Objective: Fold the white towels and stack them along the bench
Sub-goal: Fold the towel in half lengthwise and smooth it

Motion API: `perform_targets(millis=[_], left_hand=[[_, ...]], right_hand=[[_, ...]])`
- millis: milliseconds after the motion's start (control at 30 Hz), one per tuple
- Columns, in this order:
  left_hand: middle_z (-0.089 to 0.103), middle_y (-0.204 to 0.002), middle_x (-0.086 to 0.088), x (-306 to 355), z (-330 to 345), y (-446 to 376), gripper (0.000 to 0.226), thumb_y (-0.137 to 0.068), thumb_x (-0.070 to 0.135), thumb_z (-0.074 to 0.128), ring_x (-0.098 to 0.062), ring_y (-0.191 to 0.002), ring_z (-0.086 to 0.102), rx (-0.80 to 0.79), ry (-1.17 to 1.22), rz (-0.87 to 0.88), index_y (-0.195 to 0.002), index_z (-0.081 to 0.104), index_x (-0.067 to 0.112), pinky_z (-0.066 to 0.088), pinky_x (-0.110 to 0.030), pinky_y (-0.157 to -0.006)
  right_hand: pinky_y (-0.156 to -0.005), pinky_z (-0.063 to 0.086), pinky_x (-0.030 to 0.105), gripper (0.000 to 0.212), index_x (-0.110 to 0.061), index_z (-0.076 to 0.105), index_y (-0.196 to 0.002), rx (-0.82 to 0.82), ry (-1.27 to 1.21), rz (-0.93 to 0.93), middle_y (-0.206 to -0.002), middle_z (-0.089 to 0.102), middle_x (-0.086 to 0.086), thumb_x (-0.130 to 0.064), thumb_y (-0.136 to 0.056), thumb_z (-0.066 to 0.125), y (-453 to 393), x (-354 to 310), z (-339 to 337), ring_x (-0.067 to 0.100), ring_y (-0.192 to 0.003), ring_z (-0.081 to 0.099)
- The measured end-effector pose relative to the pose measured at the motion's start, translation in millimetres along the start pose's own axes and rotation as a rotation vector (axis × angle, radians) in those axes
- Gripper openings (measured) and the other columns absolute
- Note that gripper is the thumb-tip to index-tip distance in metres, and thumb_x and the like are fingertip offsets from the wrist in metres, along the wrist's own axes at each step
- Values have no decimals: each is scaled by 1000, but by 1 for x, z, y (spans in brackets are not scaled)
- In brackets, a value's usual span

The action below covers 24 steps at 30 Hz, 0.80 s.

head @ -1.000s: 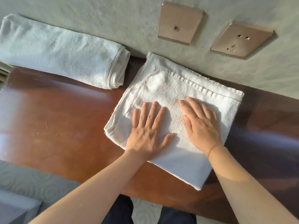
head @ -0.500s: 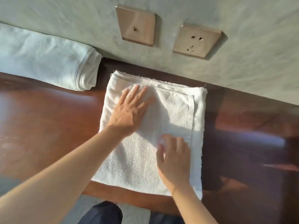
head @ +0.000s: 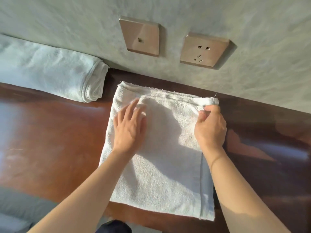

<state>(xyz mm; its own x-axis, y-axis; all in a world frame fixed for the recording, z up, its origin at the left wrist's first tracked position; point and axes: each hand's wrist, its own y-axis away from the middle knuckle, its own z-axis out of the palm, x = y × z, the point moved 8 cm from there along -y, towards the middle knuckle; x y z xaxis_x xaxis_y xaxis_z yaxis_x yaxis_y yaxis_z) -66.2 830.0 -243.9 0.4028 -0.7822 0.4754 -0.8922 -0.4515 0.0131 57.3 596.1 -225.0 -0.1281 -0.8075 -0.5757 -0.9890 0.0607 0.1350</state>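
The white towel (head: 161, 158) lies part-folded on the bench (head: 50, 132), its far edge close to the back edge by the wall and its near edge at or just over the front edge. The right hand (head: 210, 126) pinches the towel's far right corner, fingers (head: 204, 113) curled round the hem. The left hand (head: 130, 128) rests flat on the far left part with fingers straight, pressing the cloth down.

The layers do not line up: a strip of a lower layer shows along the right side, and frayed hems sit staggered at the far edge. If the right hand draws its corner over without squaring these, the fold will likely come out skewed and bulky. A pull against too light a press from the left hand could drag the whole towel, and the near edge may slip off the front. A folded towel (head: 50, 73) lies at the back left, just beside this one; a sideways shift could nudge it.
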Motion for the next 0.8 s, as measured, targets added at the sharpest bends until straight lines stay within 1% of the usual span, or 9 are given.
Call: perform_targets(millis=[133, 200, 267, 333, 400, 533, 600, 700, 800], left_hand=[[37, -160, 1, -21, -29, -45, 41, -102, 26, 52, -29, -140, 32, 93, 10, -76, -143, 52, 26, 26, -48, -112], [36, -160, -1, -27, -34, -67, 44, -102, 28, 54, -32, -141, 31, 40, 3, -54, -146, 51, 26, 27, -48, -112], [47, -150, -3, -33, -31, -85, 41, -101, 32, 57, -31, -134, 42, -69, 25, -41, -141, 56, 24, 36, -47, -111], [56, -131, -4, -37, -29, -97, 32, -97, 38, 62, -30, -119, 54, -120, 47, -61, -125, 63, 22, 48, -45, -96], [55, -119, -7, -36, -32, -105, 32, -95, 42, 66, -32, -107, 58, -100, 29, -46, -116, 64, 19, 51, -45, -83], [53, -117, -7, -32, -31, -113, 37, -94, 49, 63, -33, -107, 57, -72, -74, -58, -118, 62, 21, 45, -42, -74], [54, -127, -9, -24, -34, -105, 40, -96, 47, 61, -34, -119, 52, -10, -144, -48, -127, 59, 22, 44, -45, -83], [44, -153, -8, 10, -32, -65, 50, -104, 44, 45, -30, -145, 36, 68, -185, 108, -146, 47, 18, 31, -45, -114], [22, -167, -5, 37, 5, 1, 58, -106, 49, 28, -23, -156, 12, -158, -129, 246, -158, 31, 22, 11, -46, -127]], right_hand=[[-76, 32, 32, 11, -6, 59, -106, 101, -43, -180, -102, 67, 14, -12, -101, 51, -5, -15, -27, 37, -98, 59], [-72, 27, 31, 12, -6, 54, -108, 94, -45, -188, -103, 65, 15, -14, -104, 46, -12, -15, -30, 39, -96, 57], [-71, 26, 34, 14, -6, 49, -111, 39, -31, -127, -105, 65, 19, -15, -105, 40, -20, -8, -23, 45, -97, 57], [-70, 27, 38, 16, -7, 46, -113, -26, 9, -59, -103, 64, 22, -16, -107, 36, -26, 3, -13, 50, -97, 57], [-70, 30, 40, 16, -8, 44, -114, -79, 57, -39, -91, 58, 19, -18, -108, 33, -27, 10, -4, 51, -93, 57], [-68, 34, 42, 17, -12, 43, -114, -68, 141, -68, -85, 57, 19, -22, -108, 31, -31, 11, 1, 49, -86, 58], [-68, 34, 41, 18, -13, 44, -117, -55, 196, -59, -91, 62, 26, -22, -108, 32, -35, 10, 4, 50, -89, 59], [-69, 35, 41, 18, -15, 45, -119, -38, 260, -39, -98, 66, 28, -22, -109, 32, -37, 9, 6, 50, -91, 61], [-70, 36, 41, 22, -16, 47, -124, -11, 286, -38, -103, 67, 28, -23, -109, 33, -33, 7, 4, 51, -93, 62]])
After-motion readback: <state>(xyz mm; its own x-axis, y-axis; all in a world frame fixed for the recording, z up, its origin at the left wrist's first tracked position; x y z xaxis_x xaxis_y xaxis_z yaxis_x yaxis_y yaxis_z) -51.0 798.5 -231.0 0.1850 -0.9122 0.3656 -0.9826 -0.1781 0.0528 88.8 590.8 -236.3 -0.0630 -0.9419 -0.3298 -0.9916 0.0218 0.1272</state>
